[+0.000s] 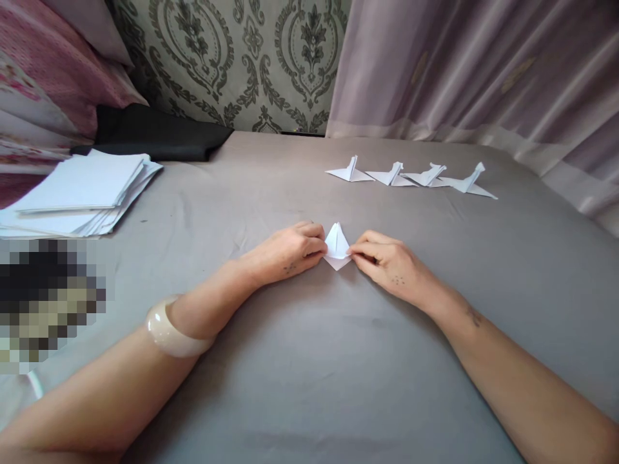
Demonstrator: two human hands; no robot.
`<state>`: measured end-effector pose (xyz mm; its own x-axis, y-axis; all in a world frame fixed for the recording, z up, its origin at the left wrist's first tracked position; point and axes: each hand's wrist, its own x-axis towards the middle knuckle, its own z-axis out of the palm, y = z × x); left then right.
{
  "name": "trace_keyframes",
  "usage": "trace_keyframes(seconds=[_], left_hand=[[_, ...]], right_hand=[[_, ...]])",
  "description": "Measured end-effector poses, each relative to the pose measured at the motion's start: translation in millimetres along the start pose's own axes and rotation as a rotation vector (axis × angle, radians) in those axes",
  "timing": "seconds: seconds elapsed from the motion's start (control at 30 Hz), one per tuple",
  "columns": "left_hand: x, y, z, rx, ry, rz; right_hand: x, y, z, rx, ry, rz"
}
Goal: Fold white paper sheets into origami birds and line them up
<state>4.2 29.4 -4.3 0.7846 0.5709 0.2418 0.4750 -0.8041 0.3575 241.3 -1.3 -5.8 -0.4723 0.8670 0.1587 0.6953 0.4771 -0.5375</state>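
A small folded white paper piece (337, 245) lies on the grey sheet (309, 361) in the middle of the view. My left hand (290, 251) pinches its left edge with closed fingers. My right hand (387, 261) pinches its right edge, fingers pressed together. A pale bangle (171, 332) sits on my left forearm. The paper's lower tip pokes out between the two hands.
Several finished folded paper birds (411, 175) stand in a row at the back right. A stack of white paper sheets (82, 193) lies at the left, beside a black cloth (155, 132). Pink pillows, a patterned wall and a curtain (483, 71) lie behind.
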Motion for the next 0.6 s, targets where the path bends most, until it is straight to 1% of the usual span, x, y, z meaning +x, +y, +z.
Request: trace_keyframes(seconds=[0.13,0.27,0.33,0.4,0.47,0.53,0.6], left_hand=[[0,5,-3.8,0.069,-0.063,0.025],[0,12,-6.7,0.134,-0.108,0.007],[0,16,-7.8,0.134,-0.113,-0.014],[0,19,-7.7,0.107,-0.104,-0.046],[1,21,-5.5,0.078,-0.069,-0.091],[3,22,-1.0,0.062,-0.019,-0.151],[6,22,4.5,0.057,0.024,-0.226]], right_hand=[[-4,-4,2,-0.166,-0.013,-0.019],[-8,-13,2,-0.346,-0.045,-0.047],[-10,-17,1,-0.389,-0.071,-0.056],[-13,-21,-1,-0.390,-0.082,-0.058],[-14,-23,-1,-0.355,-0.072,-0.036],[-13,-23,0,-0.301,-0.034,0.015],[-10,-22,3,-0.230,0.029,0.099]])
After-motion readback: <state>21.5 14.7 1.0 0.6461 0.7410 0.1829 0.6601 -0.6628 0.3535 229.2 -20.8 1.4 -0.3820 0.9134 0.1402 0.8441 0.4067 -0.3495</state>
